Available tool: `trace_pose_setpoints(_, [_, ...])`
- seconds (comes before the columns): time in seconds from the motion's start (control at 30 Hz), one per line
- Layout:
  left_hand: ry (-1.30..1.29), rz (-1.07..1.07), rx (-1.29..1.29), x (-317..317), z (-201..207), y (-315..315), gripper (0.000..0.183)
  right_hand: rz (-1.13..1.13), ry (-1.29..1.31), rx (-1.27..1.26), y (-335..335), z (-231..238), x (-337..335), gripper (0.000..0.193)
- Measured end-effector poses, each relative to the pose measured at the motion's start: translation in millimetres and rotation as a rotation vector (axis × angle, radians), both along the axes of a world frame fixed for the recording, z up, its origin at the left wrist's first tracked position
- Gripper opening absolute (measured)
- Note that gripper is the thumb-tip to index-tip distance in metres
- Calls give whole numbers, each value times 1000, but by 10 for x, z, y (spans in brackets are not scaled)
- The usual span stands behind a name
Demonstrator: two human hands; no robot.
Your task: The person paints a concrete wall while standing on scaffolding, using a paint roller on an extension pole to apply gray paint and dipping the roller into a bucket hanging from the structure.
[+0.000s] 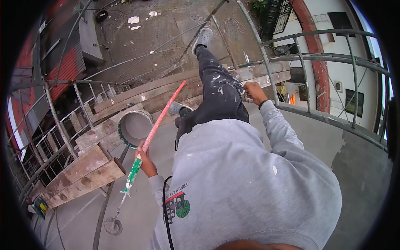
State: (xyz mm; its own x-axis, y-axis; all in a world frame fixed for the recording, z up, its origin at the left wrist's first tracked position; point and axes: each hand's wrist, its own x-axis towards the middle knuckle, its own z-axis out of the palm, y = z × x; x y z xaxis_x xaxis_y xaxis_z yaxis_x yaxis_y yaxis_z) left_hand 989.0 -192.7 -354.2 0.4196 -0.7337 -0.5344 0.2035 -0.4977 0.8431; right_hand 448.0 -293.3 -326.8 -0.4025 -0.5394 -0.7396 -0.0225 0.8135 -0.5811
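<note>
My left hand (pixel 146 161) is closed around a paint roller (pixel 134 171) on a long pinkish-red pole. The pole slants up past the bucket; below my hand are a green, paint-smeared handle and a wire frame. At its lower end is a round, grey-coated roller head, seen nearly end-on. A bucket (pixel 121 136) with grey on its inside stands just beyond that hand. My right hand (pixel 254 92) is closed at the side of my dark, paint-spotted trousers (pixel 220 79), fingers bent against the cloth. What it pinches there is too small to make out.
Wooden planks (pixel 79 177) and metal scaffold bars surround me. A curved metal railing (pixel 329 118) runs along the right. One grey clog (pixel 204 38) reaches out over the planks, high above the ground. A black cable (pixel 166 204) hangs down my grey sweatshirt.
</note>
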Motion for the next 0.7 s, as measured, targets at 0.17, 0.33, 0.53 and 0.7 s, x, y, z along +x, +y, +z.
trace_pose_setpoints(0.17, [18,-15,-16,-50,-11,-12,50,183,505,-149,-92,-305,-170,33])
trace_pose_setpoints(0.33, [0,33,-6,-100,-33,-21,47,231,445,-95,-79,-639,-299,43])
trace_pose_setpoints(0.53, [-23,53,-47,-173,-65,-18,52,582,456,-50,-54,-1171,-215,35])
trace_pose_setpoints(0.7, [-5,98,-28,-260,-59,-16,53,754,411,-70,-284,-1292,-150,35])
